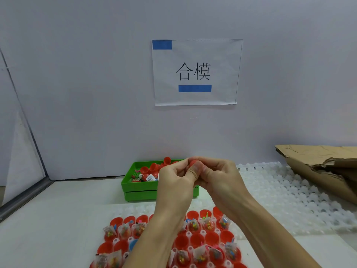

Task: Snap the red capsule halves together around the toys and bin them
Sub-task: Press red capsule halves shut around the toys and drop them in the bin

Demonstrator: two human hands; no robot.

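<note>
Both my hands meet in the air above the table and grip one red capsule (194,163) between them. My left hand (174,177) pinches it from the left and my right hand (218,177) from the right; fingers hide most of it. Just behind them a green bin (139,187) holds several red capsule halves and bagged toys. Near me lies a white holder tray (123,210) filled with several open red capsule halves (197,239), some with small bagged toys (207,224) in them. My forearms cover the tray's middle.
More white holder trays (286,194) lie at the right. Torn brown cardboard (324,167) rests on them at the far right. A wall with a paper sign (196,72) stands close behind the bin. A metal frame edge (25,198) runs along the left.
</note>
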